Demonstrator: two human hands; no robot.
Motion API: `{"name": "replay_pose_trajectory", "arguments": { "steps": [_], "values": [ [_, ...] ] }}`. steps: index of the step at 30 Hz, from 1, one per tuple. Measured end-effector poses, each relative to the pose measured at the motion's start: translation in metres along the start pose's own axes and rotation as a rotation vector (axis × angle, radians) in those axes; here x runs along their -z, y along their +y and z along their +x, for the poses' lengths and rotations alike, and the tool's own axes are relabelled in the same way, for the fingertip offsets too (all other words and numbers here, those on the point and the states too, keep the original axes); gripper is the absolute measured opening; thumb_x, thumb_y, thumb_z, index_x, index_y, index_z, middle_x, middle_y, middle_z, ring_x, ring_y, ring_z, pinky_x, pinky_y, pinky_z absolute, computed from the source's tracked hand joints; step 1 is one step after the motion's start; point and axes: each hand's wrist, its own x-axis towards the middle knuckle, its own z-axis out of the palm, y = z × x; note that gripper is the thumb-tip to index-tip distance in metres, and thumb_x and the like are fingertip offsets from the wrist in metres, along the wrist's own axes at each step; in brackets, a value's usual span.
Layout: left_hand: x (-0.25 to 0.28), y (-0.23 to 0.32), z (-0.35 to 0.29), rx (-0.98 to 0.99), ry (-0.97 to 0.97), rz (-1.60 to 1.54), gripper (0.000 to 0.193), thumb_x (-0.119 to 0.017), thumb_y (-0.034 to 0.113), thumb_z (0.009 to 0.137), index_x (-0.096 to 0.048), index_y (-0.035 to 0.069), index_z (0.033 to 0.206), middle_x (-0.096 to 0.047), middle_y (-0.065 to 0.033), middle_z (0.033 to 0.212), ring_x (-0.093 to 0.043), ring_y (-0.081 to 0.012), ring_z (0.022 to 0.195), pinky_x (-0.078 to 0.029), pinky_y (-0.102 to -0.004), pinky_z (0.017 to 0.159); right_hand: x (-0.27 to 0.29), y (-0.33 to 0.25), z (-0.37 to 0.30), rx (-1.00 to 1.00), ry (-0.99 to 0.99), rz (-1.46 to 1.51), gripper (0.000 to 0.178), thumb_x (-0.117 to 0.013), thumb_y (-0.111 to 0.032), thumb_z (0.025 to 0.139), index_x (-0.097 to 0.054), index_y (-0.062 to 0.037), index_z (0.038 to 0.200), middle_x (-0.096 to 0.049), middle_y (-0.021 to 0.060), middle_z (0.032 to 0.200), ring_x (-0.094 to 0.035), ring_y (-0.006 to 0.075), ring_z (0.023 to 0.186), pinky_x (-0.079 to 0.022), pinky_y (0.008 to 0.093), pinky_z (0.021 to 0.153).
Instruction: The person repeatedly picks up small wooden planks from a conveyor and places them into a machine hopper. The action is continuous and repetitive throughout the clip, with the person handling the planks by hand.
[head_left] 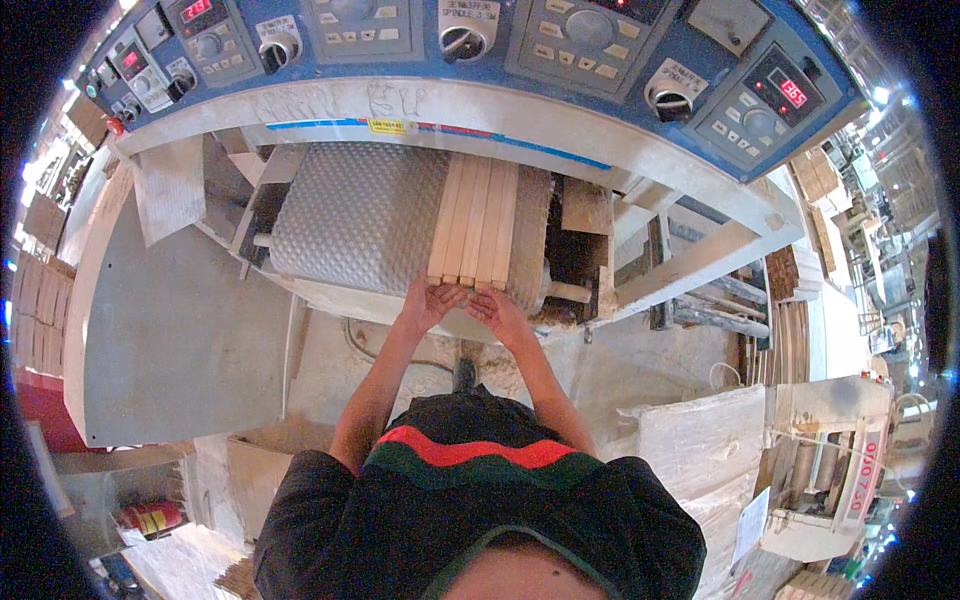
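1. Four pale wood strips [474, 225] are lying side by side on the textured feed belt [360, 215], frame centre.
2. I am pressing my left hand [428, 303] and right hand [497, 310], fingers flat and together, against their near ends; feeding appears underway.
3. Next push is calling for even pressure, ends flush.

Grey textured conveyor belt [355, 215]; pale wooden slats [475, 220] side by side on it

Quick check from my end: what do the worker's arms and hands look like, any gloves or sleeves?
No gloves: the left hand and right hand are both bare. The forearms are bare too, with no watch or bands that I can see. Short black sleeves end above the elbows, part of a black shirt with a wavy red stripe over a green one.
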Motion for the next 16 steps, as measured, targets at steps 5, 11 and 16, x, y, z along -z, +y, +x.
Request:
{"name": "replay_pose_trajectory", "arguments": {
  "steps": [5,11,16],
  "values": [
    [-0.01,-0.003,0.014,0.065,0.246,-0.059,0.069,-0.041,0.058,0.089,-0.042,-0.001,0.126,-0.053,-0.0195,0.113,-0.055,-0.0318,0.106,-0.048,-0.0436,0.091,-0.01,-0.004,0.007,0.001,0.071,-0.013,0.027,-0.054,-0.024,0.092,-0.054,-0.0018,0.107,-0.062,0.0133,0.094,-0.062,0.0241,0.087,-0.054,0.0358,0.081],
    [0.015,-0.024,0.0,0.107,0.188,-0.096,0.059,-0.044,0.055,0.089,-0.048,0.004,0.119,-0.054,-0.0149,0.117,-0.054,-0.0296,0.108,-0.046,-0.0438,0.091,-0.002,0.007,0.0,0.038,0.052,-0.2,0.028,-0.054,-0.027,0.092,-0.057,-0.0005,0.1,-0.062,0.0115,0.09,-0.062,0.0213,0.079,-0.054,0.0338,0.076],
    [0.033,-0.024,0.006,0.09,0.191,0.165,0.057,-0.047,0.045,0.09,-0.042,-0.003,0.121,-0.051,-0.016,0.119,-0.052,-0.0296,0.11,-0.046,-0.0438,0.093,0.025,0.02,-0.023,0.045,0.136,-0.772,0.036,-0.056,-0.034,0.09,-0.064,-0.003,0.073,-0.062,0.003,0.067,-0.059,0.0136,0.064,-0.047,0.029,0.062]
  ]
}}
